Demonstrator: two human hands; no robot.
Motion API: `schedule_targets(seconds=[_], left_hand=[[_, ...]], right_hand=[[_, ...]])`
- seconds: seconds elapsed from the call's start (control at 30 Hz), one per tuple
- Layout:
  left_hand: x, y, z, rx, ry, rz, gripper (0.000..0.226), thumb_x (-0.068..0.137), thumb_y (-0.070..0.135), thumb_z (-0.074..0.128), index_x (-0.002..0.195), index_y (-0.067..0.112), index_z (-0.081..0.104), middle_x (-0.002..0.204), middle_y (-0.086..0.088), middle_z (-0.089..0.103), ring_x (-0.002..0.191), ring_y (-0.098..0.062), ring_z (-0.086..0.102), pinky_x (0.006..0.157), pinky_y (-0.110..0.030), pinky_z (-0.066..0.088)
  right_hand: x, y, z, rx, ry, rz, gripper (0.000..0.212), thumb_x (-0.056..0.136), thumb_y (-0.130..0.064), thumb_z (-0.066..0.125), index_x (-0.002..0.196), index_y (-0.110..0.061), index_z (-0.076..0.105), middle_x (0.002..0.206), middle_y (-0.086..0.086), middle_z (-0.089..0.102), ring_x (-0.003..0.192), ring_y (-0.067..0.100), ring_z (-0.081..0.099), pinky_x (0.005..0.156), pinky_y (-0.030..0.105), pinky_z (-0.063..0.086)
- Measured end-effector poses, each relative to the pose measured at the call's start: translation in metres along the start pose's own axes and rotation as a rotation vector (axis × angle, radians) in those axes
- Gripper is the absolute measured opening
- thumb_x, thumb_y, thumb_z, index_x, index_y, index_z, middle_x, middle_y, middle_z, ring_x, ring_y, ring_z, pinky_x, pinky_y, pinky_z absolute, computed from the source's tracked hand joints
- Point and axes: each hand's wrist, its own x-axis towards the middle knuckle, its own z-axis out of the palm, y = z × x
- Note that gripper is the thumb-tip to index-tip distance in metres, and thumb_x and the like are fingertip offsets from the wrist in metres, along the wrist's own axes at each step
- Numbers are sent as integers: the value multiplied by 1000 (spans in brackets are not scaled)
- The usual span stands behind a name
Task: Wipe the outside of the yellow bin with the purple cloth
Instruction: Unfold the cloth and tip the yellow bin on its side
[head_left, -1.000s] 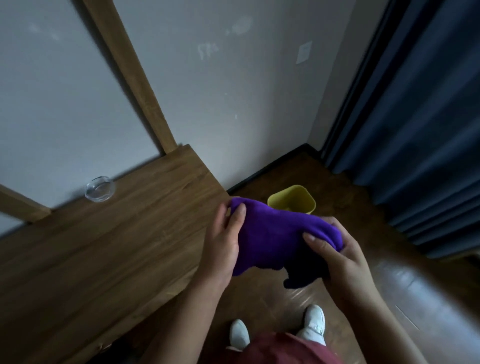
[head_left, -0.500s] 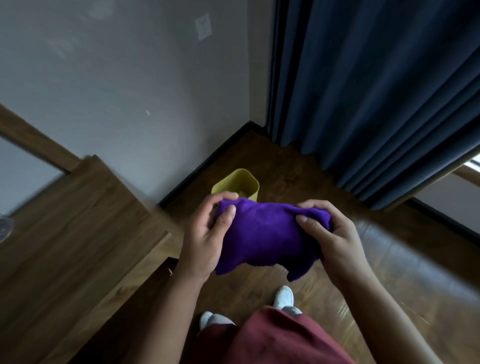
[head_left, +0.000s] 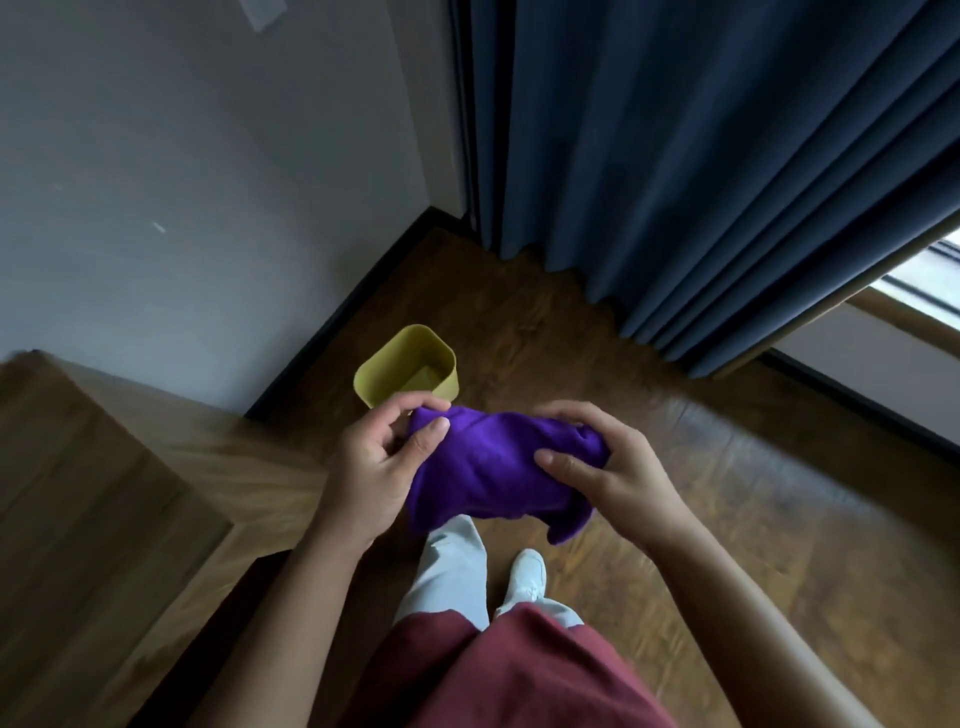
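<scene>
Gripping the purple cloth (head_left: 488, 462) at opposite ends, left hand (head_left: 374, 467) and right hand (head_left: 613, 473) apart, above and short of the yellow bin (head_left: 410, 371), left seemingly nearer.

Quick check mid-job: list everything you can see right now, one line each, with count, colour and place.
yellow bin: 1, yellow, upright on the floor by the wall, open top
purple cloth: 1, purple, held above the floor in front of the bin
curtain: 1, dark blue, right of the corner
wooden table: 1, brown, left
floor: brown wood
left hand: grips the cloth's left end
right hand: grips the cloth's right end
</scene>
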Motion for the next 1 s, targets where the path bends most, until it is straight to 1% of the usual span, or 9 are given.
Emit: schedule_targets(seconds=[0.07, 0.17, 0.33, 0.5, 0.57, 0.63, 0.8, 0.87, 1.0], left_hand=[[23, -8, -4, 51, -37, -2, 24, 93, 47, 63, 112, 35, 69, 104, 18, 74, 97, -9, 71, 78, -31, 60], [60, -28, -7, 96, -74, -23, 19, 94, 43, 61, 112, 39, 68, 109, 28, 69, 99, -1, 68, 76, -25, 60], [128, -67, -5, 128, -153, -127, 11, 97, 36, 63, 106, 41, 66, 105, 23, 68, 99, 2, 65, 67, -19, 55], [185, -121, 14, 169, -166, -116, 12, 97, 38, 63, 108, 33, 67, 107, 17, 70, 100, -4, 68, 69, -17, 54], [202, -158, 27, 191, -187, -118, 9, 98, 36, 63, 107, 36, 65, 110, 13, 71, 102, -5, 68, 70, -16, 54], [217, -199, 43, 197, -203, -97, 9, 98, 35, 63, 105, 39, 64, 111, 13, 71, 103, -4, 68, 71, -18, 56], [250, -316, 82, 223, -211, -71, 9, 97, 33, 67, 102, 41, 68, 105, 8, 75, 99, -9, 72, 73, -36, 63], [269, -367, 103, 266, -245, -31, 11, 95, 30, 69, 99, 41, 67, 99, 11, 75, 94, -8, 73, 73, -33, 61], [305, -444, 125, 271, -405, -22, 11, 90, 34, 70, 93, 45, 65, 79, 15, 71, 74, -4, 66, 68, -22, 50]], right_hand=[[21, 6, -2, -21, 17, 1, 27, 90, -9, 77, 111, -24, 74, 109, -4, 76, 102, 13, 72, 85, 27, 57], [56, 14, 0, -29, 64, 67, 18, 91, -11, 76, 103, -25, 75, 103, -2, 76, 95, 15, 74, 78, 32, 61], [115, 37, 1, -41, 133, 144, 14, 91, -14, 77, 98, -26, 72, 97, -4, 76, 89, 13, 74, 74, 30, 60], [168, 93, -2, -69, 149, 179, 19, 89, -19, 79, 96, -34, 69, 94, -7, 74, 80, 14, 74, 66, 34, 59], [187, 133, -4, -72, 120, 211, 23, 87, -19, 81, 96, -33, 66, 93, 0, 74, 68, 24, 75, 57, 43, 61], [207, 180, -8, -95, 96, 198, 27, 86, -19, 82, 96, -35, 63, 93, 0, 72, 66, 22, 74, 57, 44, 62], [254, 305, -16, -118, 49, 115, 24, 86, -16, 82, 103, -30, 73, 104, -9, 74, 94, 11, 72, 83, 38, 61], [273, 365, -19, -112, 53, 101, 23, 85, -14, 81, 101, -30, 76, 105, -7, 76, 98, 10, 72, 85, 37, 60], [301, 461, -21, 46, 102, 68, 21, 85, -3, 79, 94, -22, 77, 99, 0, 79, 90, 13, 74, 79, 32, 59]])
